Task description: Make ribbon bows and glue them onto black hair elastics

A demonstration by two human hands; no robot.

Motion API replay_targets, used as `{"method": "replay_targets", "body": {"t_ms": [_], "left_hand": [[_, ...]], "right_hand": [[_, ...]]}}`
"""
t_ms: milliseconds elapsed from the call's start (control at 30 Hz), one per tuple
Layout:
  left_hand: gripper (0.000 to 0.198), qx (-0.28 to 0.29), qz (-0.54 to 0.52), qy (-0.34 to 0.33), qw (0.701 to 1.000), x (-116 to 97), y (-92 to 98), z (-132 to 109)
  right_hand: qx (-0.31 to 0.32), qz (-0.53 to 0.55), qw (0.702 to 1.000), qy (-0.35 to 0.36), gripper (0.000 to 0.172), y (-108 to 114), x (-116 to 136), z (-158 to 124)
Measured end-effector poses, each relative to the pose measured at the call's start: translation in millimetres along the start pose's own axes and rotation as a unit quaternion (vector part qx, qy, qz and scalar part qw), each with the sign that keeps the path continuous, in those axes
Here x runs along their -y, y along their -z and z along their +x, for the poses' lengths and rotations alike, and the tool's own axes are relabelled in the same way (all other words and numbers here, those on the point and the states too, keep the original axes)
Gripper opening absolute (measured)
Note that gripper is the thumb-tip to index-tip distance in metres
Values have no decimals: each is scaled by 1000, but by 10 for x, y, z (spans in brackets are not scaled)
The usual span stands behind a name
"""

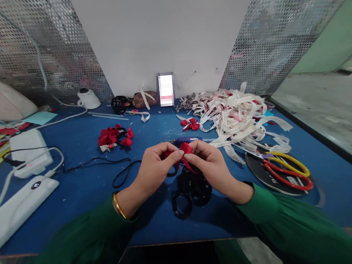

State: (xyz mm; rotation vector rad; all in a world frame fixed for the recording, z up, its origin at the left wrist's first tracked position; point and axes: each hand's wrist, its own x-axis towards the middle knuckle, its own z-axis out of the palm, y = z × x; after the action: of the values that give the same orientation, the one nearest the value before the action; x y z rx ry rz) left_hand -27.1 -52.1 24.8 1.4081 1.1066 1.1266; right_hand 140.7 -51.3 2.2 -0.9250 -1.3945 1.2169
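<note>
Both hands meet over the middle of the blue table, pinching a red fabric bow [186,151] between thumbs and fingers. My left hand [157,166] grips its left side, and my right hand [211,164] its right side. A black band seems to hang from the bow, though the fingers partly cover it. Just below lies a small heap of black hair ties [195,188]. Behind the hands rests a glue gun or similar blue tool [187,140], partly hidden. Finished-looking red bows with black bands [115,137] sit in a cluster to the left.
White printed ribbons [236,118] pile up at the back right, beside one red bow [190,124]. Red and yellow-handled scissors [287,175] lie on a black disc at right. White power strips [22,207] and cables fill the left. A phone [166,89] stands at the back.
</note>
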Motion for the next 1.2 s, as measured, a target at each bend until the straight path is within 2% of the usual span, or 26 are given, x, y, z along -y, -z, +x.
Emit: {"method": "replay_targets", "body": {"t_ms": [267,467,567,767,933,1200], "left_hand": [[27,-7,-3,-5,1000,0,-9,-7],[44,11,-80,25,996,10,-10,-12],[35,10,-95,33,995,17,-9,-3],[30,-22,-70,39,997,-11,-50,-14],[26,-5,-32,8,999,-21,-50,-33],[31,14,-23,13,1000,8,-26,-30]], "right_hand": [[3,-8,1000,5,22,6,-13,-1],[-12,34,999,-4,20,-2,-4,-20],[-26,56,998,-10,22,-6,-6,-19],[-23,60,998,-16,27,0,8,-15],[2,28,999,-32,26,2,33,-21],[15,39,998,-49,17,23,43,-19]]}}
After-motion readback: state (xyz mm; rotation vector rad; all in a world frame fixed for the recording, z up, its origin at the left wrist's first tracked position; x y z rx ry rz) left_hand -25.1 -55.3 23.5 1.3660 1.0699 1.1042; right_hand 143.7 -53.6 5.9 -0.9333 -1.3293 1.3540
